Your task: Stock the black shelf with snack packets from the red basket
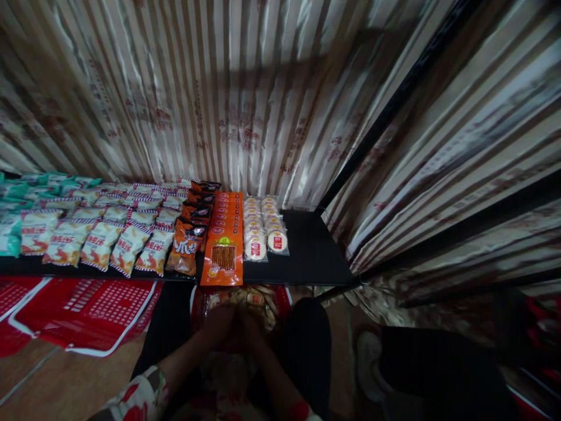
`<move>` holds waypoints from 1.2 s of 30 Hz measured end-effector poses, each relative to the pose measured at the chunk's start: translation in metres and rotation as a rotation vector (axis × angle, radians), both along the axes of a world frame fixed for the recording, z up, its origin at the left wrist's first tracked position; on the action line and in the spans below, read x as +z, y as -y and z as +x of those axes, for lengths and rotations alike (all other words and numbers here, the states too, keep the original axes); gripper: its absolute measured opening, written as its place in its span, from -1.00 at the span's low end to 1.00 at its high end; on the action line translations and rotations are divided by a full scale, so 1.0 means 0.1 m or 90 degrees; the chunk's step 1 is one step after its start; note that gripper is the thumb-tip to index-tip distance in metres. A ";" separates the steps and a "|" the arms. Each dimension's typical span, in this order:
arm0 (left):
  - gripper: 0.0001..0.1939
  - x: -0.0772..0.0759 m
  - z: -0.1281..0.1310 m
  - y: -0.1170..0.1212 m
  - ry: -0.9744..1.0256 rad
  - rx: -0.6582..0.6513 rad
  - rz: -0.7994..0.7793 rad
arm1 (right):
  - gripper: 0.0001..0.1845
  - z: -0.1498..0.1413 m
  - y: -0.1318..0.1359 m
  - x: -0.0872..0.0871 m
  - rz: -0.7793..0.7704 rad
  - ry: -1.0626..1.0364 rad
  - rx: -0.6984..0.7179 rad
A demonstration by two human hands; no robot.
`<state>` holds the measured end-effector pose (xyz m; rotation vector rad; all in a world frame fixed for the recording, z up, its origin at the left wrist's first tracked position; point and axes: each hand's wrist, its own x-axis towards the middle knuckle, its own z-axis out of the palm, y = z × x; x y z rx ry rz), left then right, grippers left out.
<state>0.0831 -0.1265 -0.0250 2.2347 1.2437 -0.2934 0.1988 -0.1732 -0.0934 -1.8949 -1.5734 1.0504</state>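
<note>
My left hand (218, 323) and my right hand (251, 325) are down low, side by side, inside a red basket (283, 298) of small wrapped snack packs (256, 297). The light is dim there, so I cannot make out what the fingers grip. Just above the basket is a black shelf (311, 251). Rows of snacks lie on it: orange packs (224, 255), round white cakes in clear wrap (256, 247), dark orange bags (187, 246) and white-and-red bags (127, 245).
Teal packs (9, 234) fill the shelf's far left. Empty red baskets (87, 310) lie on the wooden floor at the left. A striped curtain (245, 99) hangs behind the shelf and along the right. My dark trouser leg (307, 345) is beside the basket.
</note>
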 end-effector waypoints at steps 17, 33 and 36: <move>-0.69 0.34 0.06 -0.06 0.070 0.086 0.028 | -0.74 0.33 0.09 0.49 0.081 -0.019 -0.094; -0.71 0.25 0.08 -0.03 0.229 0.211 0.007 | -0.71 0.35 0.12 0.42 0.081 -0.338 -0.205; -0.61 0.23 0.11 -0.03 0.278 0.275 -0.020 | -0.68 0.34 0.12 0.46 0.091 -0.421 -0.215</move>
